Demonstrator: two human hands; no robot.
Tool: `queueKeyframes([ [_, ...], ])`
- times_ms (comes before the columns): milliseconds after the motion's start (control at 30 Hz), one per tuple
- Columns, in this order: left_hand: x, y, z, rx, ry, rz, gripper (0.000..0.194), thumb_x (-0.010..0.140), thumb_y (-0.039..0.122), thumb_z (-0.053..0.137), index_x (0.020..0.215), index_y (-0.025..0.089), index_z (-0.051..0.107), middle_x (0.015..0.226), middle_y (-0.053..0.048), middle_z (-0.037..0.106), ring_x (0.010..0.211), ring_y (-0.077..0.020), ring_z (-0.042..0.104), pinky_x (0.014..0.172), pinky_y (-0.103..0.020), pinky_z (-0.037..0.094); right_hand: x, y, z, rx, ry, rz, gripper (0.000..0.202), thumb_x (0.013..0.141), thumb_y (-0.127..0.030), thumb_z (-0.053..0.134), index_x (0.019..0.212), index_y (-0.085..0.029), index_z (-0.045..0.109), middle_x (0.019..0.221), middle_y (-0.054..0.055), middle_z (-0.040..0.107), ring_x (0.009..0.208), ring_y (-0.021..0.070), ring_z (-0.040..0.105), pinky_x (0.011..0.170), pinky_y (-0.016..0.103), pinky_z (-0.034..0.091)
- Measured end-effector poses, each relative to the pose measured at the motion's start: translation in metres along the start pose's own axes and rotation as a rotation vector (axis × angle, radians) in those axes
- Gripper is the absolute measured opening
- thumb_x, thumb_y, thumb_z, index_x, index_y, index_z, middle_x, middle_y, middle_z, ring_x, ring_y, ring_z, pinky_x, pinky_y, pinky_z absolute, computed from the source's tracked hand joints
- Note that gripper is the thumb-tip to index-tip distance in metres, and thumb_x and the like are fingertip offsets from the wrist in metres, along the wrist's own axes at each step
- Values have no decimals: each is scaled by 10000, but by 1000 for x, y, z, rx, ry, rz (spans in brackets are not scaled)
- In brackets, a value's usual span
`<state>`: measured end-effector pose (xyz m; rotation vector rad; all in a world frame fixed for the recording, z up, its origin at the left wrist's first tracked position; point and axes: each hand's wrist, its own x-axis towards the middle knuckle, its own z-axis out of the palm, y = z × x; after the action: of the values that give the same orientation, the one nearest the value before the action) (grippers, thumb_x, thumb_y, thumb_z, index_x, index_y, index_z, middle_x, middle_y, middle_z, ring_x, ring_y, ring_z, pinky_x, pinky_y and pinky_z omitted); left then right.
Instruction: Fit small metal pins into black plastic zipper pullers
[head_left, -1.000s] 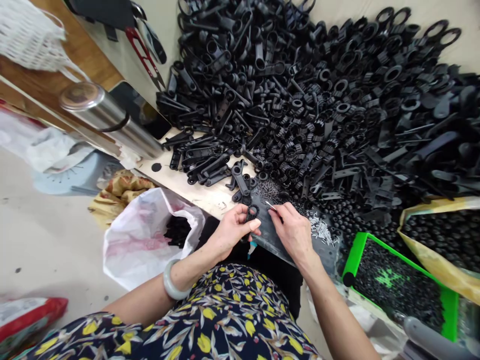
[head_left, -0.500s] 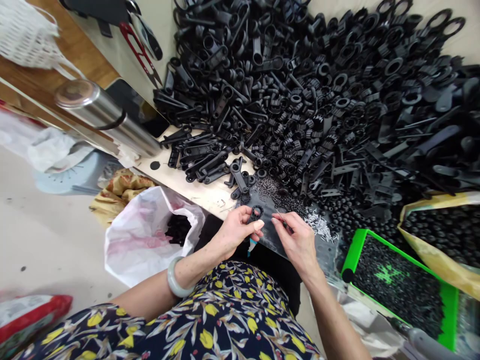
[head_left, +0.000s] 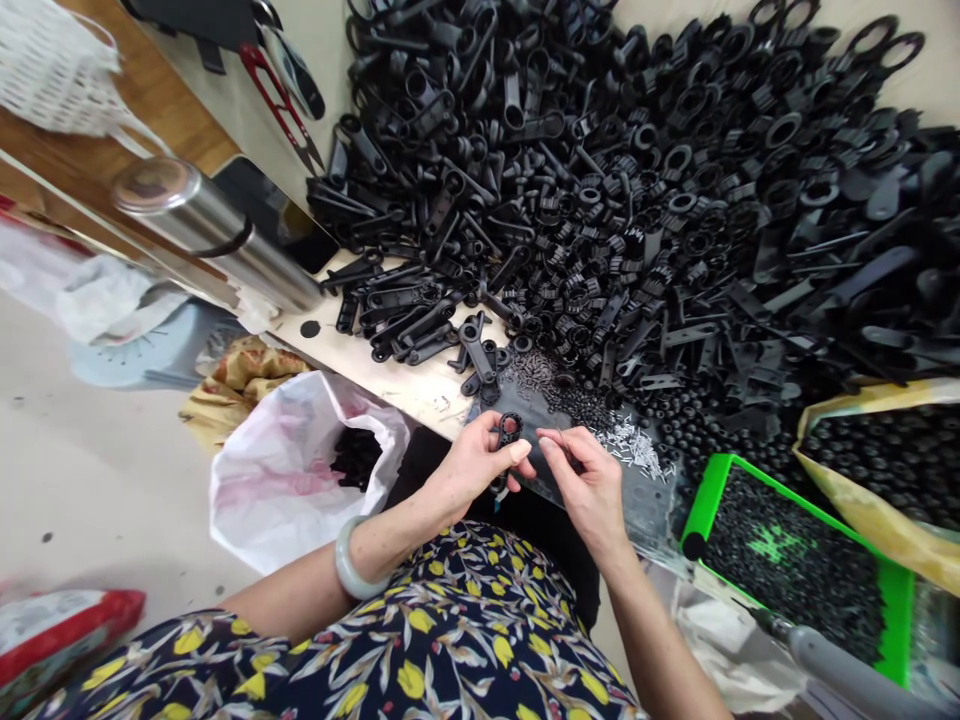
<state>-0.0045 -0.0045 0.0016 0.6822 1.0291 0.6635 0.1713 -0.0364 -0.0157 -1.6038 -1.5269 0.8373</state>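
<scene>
Near the table's front edge, my left hand grips a black ring-ended part between thumb and fingers, its round opening facing up. Just to the right, my right hand is closed in a pinch, its fingertips a short gap from that part. A thin, dark item shows at the pinch, too small to name. Small silver pins lie on the dark mat beyond my right hand, with tiny dark pieces behind them.
Black plastic parts are heaped across the table. A steel flask and red scissors are at left. An open white bag stands below the left edge. At right are a green-rimmed tray and a yellow bag of black pieces.
My right hand has moved slightly left, closer to the ring-ended part. In my left hand, that part has turned a little and now sits more upright.
</scene>
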Motion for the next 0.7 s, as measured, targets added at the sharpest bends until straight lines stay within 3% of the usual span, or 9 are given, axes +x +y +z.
queueKeyframes([
  [100,-4,3,-3,88,-24,17,373,866,427,750,1018,180,515,713,-23,704,687,-149,656,650,-251,486,2,8,-1,-283,21,-113,253,1035,-353,566,1122,-233,771,976,54,724,797,152,677,689,258,504],
  [200,-10,6,-4,100,-38,-9,367,868,428,746,1029,187,520,692,29,622,615,-115,592,597,-234,433,4,12,-5,-416,22,-133,269,1041,-346,555,1205,-252,745,1010,52,718,802,151,675,689,262,491],
  [300,-14,8,-5,72,-62,-72,407,832,423,768,1069,190,533,763,49,541,590,-88,506,526,-221,361,6,7,-8,-220,-26,-72,282,1013,-390,609,1236,-266,728,1016,43,701,690,134,607,641,278,495],
  [400,-14,6,-5,97,-119,-94,428,827,432,759,1096,183,538,822,35,522,628,-88,480,534,-225,355,8,1,-7,-17,-162,-13,362,962,-441,682,1282,-273,710,1029,39,688,623,120,537,558,273,470],
  [700,-15,1,-4,107,-172,-128,440,847,452,745,1089,171,509,815,44,471,630,-79,395,544,-235,307,10,4,-3,46,-304,-85,308,1023,-371,599,1279,-242,711,1063,57,688,890,170,650,751,293,519],
])
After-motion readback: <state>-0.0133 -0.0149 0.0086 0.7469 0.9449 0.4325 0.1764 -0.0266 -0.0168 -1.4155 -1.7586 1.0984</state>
